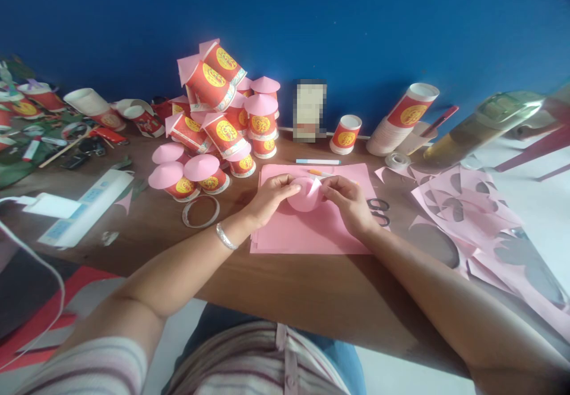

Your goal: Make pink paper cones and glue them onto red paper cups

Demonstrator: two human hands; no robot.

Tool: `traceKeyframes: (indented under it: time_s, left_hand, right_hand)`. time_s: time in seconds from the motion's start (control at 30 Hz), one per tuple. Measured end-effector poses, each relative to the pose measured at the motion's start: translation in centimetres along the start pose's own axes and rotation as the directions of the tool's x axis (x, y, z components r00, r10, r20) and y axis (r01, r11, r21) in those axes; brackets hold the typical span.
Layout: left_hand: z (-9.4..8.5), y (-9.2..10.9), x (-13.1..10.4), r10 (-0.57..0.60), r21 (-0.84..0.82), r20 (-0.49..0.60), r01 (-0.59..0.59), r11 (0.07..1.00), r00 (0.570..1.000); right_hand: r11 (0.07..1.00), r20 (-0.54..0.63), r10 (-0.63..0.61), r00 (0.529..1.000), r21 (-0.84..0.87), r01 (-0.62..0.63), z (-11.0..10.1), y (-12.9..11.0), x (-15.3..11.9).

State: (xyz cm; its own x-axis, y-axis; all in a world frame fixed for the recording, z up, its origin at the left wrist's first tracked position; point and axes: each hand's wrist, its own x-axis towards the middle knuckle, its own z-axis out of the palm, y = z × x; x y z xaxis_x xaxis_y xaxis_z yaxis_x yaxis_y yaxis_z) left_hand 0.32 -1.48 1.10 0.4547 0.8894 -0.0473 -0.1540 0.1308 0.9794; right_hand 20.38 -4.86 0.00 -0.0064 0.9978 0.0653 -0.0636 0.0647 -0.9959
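Note:
A round pink paper disc (303, 200) with a slit or notch at its upper right is held up between both hands. My left hand (275, 198) pinches its left edge, thumb on the near face. On the right side, my right hand (346, 200) grips the paper beside the notch. Below them lies a stack of pink paper sheets (307, 237). Scissors (378, 212) with dark handles rest at the sheets' right edge, their blades hidden. An orange-capped pen (317, 173) and a blue-and-white marker (318, 161) lie just beyond the hands.
Red paper cups with pink cone tops (222, 136) are piled at the left back. A single red cup (346, 135) and a cup stack (401, 119) stand at the back right. Pink paper scraps (476, 211) cover the right side. A tape roll (200, 212) and power strip (86, 208) lie left.

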Motion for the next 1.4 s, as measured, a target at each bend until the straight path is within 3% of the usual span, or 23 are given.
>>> traceKeyframes:
  time_s: [0.43,0.77,1.03,1.4]
  left_hand:
    - [0.24,0.18,-0.20,-0.025,-0.054,0.028,0.026,0.998,0.999]
    - [0.11,-0.03,-0.19,-0.043,-0.012,0.073,0.044,0.999,0.996]
    - [-0.05,0.00,-0.21,-0.055,0.029,0.089,0.052,0.998,0.995]
    - [-0.24,-0.16,-0.16,-0.047,0.037,0.110,0.043,0.998,0.993]
  right_hand:
    - [0.971,0.059,0.087,0.994,0.219,-0.098,-0.05,0.60,0.22]
    - [0.959,0.073,0.168,0.983,0.218,-0.180,0.05,0.53,0.22]
    - [0.969,0.063,0.164,0.984,0.176,-0.173,0.08,0.53,0.28]
    - [0.946,0.109,0.139,0.984,0.280,-0.165,0.04,0.48,0.35]
